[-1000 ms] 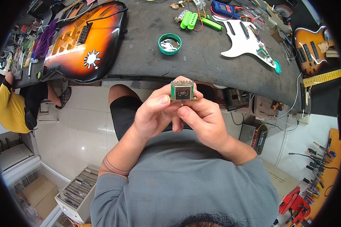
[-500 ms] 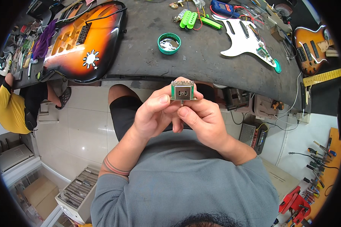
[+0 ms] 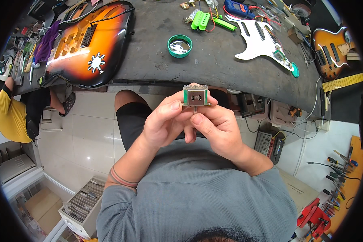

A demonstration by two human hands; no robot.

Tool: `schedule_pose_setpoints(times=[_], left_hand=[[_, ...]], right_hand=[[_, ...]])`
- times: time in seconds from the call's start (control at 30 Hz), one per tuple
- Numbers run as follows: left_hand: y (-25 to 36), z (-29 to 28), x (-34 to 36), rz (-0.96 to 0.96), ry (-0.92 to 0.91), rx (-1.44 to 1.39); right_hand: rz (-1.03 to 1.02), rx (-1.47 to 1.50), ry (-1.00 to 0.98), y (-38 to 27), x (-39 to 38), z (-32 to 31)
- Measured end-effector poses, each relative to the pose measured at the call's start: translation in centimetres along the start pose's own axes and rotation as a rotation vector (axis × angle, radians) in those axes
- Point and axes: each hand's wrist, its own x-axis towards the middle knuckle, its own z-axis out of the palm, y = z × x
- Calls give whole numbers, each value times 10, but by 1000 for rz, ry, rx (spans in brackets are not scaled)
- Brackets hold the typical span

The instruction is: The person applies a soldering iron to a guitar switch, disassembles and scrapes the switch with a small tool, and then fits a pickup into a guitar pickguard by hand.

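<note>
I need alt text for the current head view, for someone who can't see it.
The person's left hand and right hand hold a small metal-and-green part between them. Beyond, a dark workbench bears a sunburst guitar body at left, a round green dish near the middle and a white pickguard at right.

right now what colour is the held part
The held part is silvery with green sides; head view.

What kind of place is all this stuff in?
Probably a guitar repair workshop: an orange-and-black guitar body lies on the dark workbench, near a white guitar plate, and screwdrivers are lined up at the right.
</note>
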Motion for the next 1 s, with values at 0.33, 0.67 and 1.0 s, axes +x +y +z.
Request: schedule_pose_setpoints(times=[0.33, 0.67, 1.0], left_hand=[[1, 2, 1, -6, -15, -40], [54, 3, 5, 606, 97, 1432], [52, 21, -2, 664, 112, 1607]], right_hand=[[-2, 10, -13, 0, 1, -1], [23, -149, 148, -1, 6, -34], [-17, -3, 106, -23, 6, -29]])
